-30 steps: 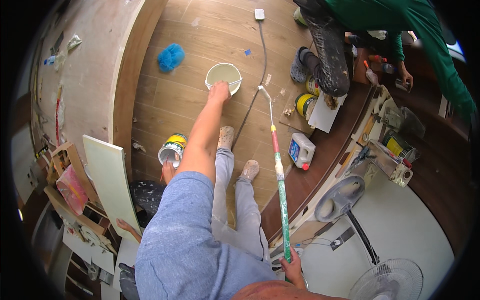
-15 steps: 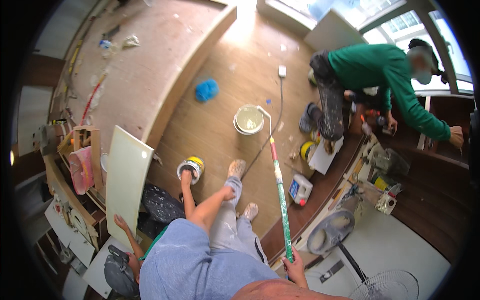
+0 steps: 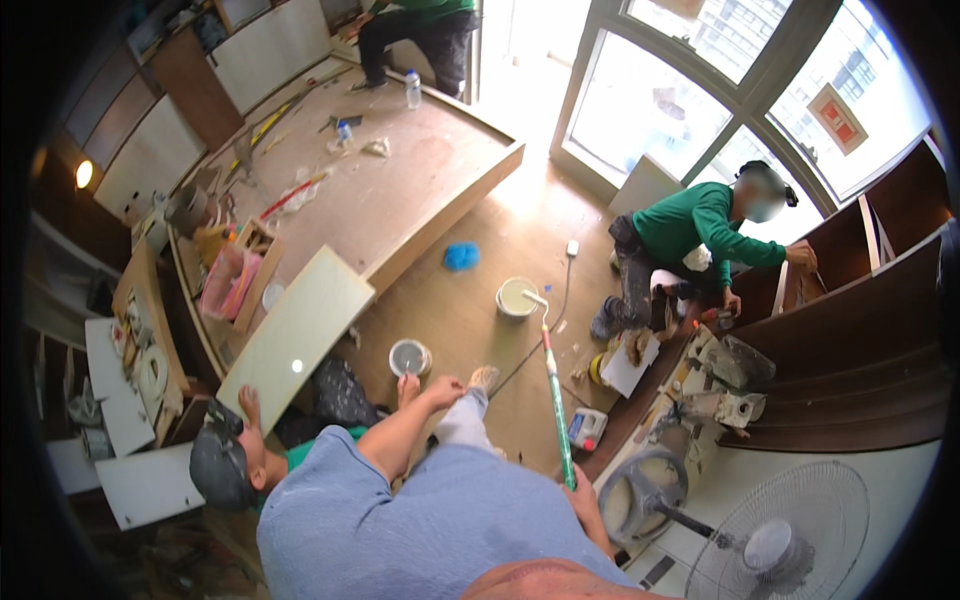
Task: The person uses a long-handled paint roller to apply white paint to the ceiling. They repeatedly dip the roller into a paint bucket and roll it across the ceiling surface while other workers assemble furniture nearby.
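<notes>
Two hands: right hand (image 3: 583, 492) grips the lower end of the roller pole; left hand (image 3: 443, 388) hangs free above the floor.
Paint roller (image 3: 553, 385): long green pole, upright with a slight tilt, its roller head at the rim of the paint bucket, the grip end at the person's right hip.
Right fingers: pressed together around the pole.
Left fingers: loosely curled, pinching nothing; nearest thing is the small paint can.
Paint bucket (image 3: 516, 297): round, white, open, standing on the wooden floor (image 3: 470, 320); holds pale cream paint, level not readable.
Small paint can (image 3: 409, 356): open, on the floor just ahead of the left hand; contents look grey-white, cannot tell more.
Handling note (judgement): one hand at the pole's far end gives poor control of the head; a second grip higher up would steady it and keep drips over the bucket.
Surroundings: cable (image 3: 560, 300) runs past the bucket; blue rag (image 3: 461, 256) lies farther off; person in green (image 3: 700, 250) crouches well to the right; standing fan (image 3: 775, 535) near the right hand.
</notes>
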The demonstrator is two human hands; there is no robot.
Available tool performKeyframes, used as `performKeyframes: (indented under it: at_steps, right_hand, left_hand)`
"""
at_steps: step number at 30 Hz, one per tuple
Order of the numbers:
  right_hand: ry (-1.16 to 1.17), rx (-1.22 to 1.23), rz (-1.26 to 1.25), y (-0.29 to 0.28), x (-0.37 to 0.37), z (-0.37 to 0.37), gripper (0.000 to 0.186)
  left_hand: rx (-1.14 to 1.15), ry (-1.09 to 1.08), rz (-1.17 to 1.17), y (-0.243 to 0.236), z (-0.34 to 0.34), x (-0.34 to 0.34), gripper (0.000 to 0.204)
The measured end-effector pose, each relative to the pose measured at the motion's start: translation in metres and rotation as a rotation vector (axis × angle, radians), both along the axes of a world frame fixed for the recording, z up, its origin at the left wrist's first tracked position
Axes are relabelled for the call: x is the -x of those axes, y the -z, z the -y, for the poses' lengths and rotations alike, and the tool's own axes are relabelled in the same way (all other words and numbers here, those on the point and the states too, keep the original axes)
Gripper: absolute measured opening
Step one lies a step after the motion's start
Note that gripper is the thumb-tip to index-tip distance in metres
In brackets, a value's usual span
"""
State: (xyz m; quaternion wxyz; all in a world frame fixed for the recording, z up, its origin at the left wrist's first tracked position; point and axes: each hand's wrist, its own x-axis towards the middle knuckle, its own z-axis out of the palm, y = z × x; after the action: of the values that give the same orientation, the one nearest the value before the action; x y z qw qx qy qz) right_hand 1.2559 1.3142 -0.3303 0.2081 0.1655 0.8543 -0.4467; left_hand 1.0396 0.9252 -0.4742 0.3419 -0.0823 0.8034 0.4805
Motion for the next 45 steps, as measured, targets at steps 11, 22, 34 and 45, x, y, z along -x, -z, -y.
performKeyframes:
  at_steps: [11,22,34,45]
  right_hand:
    - [0.028,0.015,0.003,-0.009,-0.038,0.01,0.069]
    - [-0.03,-0.156,0.113,-0.022,0.006,0.05,0.065]
    - [-0.003,-0.113,0.212,-0.024,0.133,0.086,0.063]
    - [-0.007,-0.118,0.348,0.031,0.242,0.07,0.05]
  left_hand:
    - [0.07,0.033,-0.139,-0.077,0.025,-0.155,0.021]
    - [-0.022,-0.205,-0.019,-0.037,0.088,-0.164,0.024]
    - [0.058,-0.289,0.111,-0.016,0.158,-0.104,0.02]
    - [0.021,-0.488,0.186,-0.015,0.175,-0.098,0.017]
